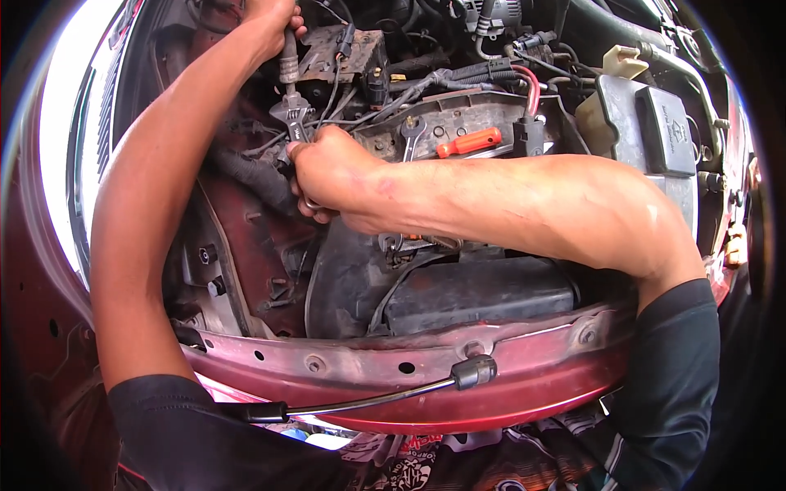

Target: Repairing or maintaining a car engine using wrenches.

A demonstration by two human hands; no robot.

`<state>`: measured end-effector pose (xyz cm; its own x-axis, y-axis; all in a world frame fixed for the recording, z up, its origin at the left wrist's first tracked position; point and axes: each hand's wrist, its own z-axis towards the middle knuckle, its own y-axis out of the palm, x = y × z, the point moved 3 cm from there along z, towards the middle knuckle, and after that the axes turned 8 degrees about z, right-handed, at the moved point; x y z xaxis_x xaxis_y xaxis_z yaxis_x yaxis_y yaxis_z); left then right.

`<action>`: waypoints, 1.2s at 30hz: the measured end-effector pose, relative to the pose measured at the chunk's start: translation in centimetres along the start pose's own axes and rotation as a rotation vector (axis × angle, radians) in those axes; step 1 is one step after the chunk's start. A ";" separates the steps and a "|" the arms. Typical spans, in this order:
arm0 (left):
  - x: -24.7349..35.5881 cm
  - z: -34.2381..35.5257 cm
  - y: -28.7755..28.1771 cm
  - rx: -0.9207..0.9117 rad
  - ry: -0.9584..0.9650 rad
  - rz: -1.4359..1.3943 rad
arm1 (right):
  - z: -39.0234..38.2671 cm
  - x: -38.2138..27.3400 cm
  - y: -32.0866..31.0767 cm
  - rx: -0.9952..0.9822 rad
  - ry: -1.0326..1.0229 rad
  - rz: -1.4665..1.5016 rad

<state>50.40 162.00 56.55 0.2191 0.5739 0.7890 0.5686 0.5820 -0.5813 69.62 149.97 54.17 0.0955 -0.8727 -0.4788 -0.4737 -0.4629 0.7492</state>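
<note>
Red car's engine bay (237,229): R hand (332,168) grips adj. wrench (294,114), its head at lower end of hose (289,67), prob. for leverage; L hand (272,20) curled round hose higher up, prob. to steady it.

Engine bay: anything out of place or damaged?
Loose tools: an orange-handled screwdriver and open-end wrench lie among the engine parts, just beyond the right forearm. The red front panel looks grimy and scuffed. No obvious spill.
</note>
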 end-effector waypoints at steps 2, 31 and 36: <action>-0.1 0.0 -0.1 -0.010 -0.003 -0.003 | 0.6 0.3 0.3 -0.012 0.011 0.009; -0.3 0.2 0.8 -0.085 -0.039 0.007 | 4.5 -12.5 -17.1 0.041 -0.336 -1.613; -0.6 0.1 -0.6 -0.050 -0.037 0.018 | -1.0 -10.0 -8.1 0.056 -0.298 -1.243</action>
<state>49.88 161.39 56.42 0.2009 0.6058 0.7699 0.6036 0.5425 -0.5843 73.34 162.31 53.35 0.3031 0.2119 -0.9291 -0.2445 -0.9250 -0.2908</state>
